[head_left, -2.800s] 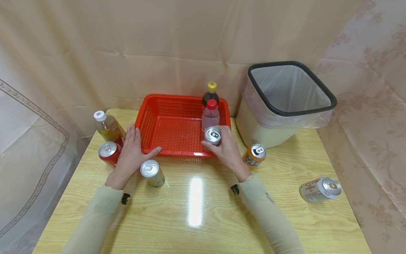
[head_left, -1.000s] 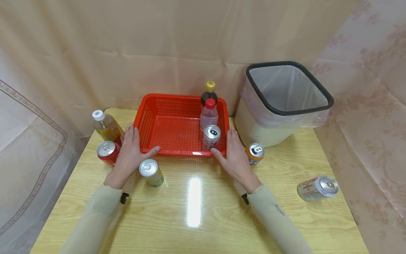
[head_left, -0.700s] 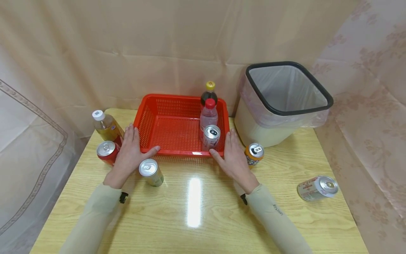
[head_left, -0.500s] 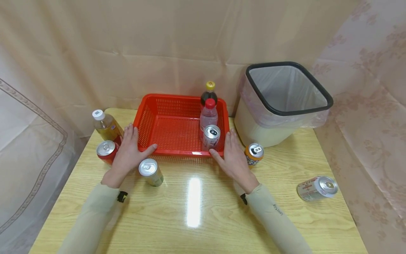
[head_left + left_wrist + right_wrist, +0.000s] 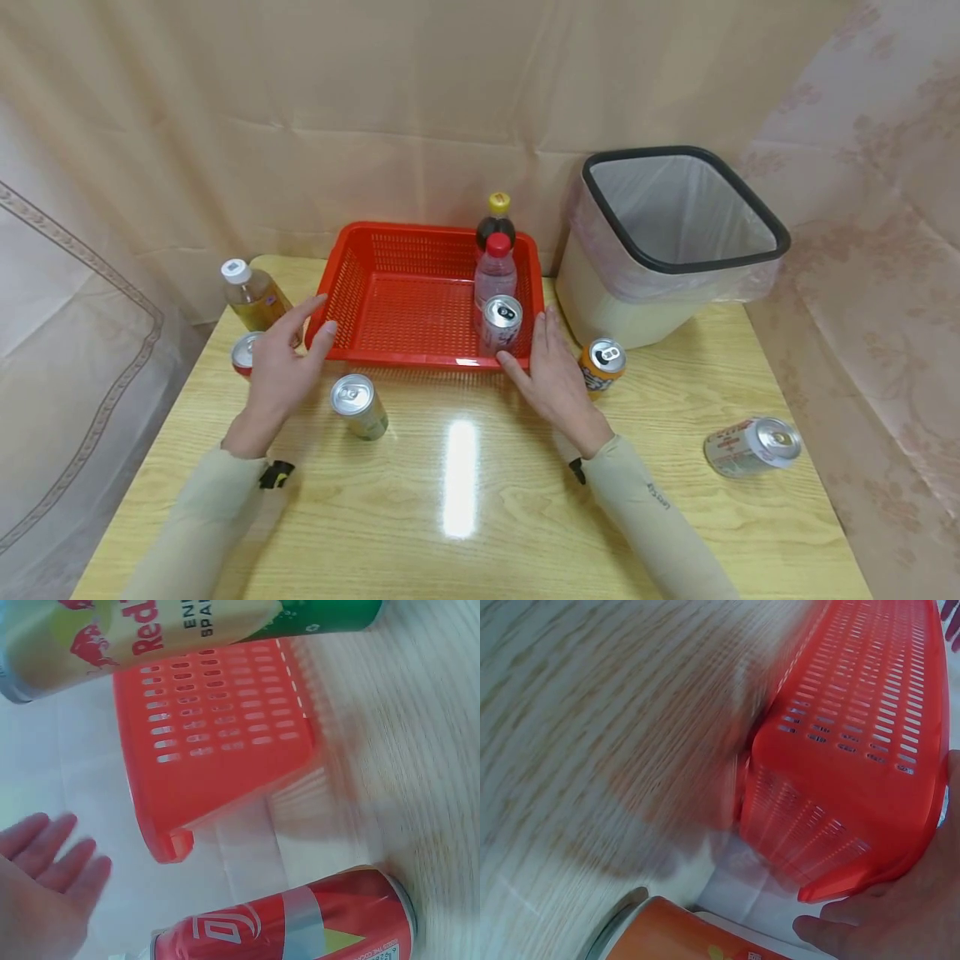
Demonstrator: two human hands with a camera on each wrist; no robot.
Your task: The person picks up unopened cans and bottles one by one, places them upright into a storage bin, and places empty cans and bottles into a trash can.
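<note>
My left hand hovers between the red basket's left end and a red soda can; its thumb and fingers are spread, with nothing held. Partly behind that hand stands a white-capped tea bottle. A pale Red Bull can is upright in front of the basket's left part. At the front right corner of the red plastic basket, my right hand rests with straight fingers along the side and thumb at the front rim. Inside, on the right, are a silver can, a red-capped bottle and a yellow-capped dark bottle.
An orange can stands beside my right hand. Behind it is a cream bin with a black rim and a clear liner. Another silver can stands near the right edge of the wooden table. Curtains hang behind the table.
The right hand let go of the silver can inside the basket and moved to the basket's corner. Lately the left hand has come off the basket's front left corner, moving left towards the red can.
</note>
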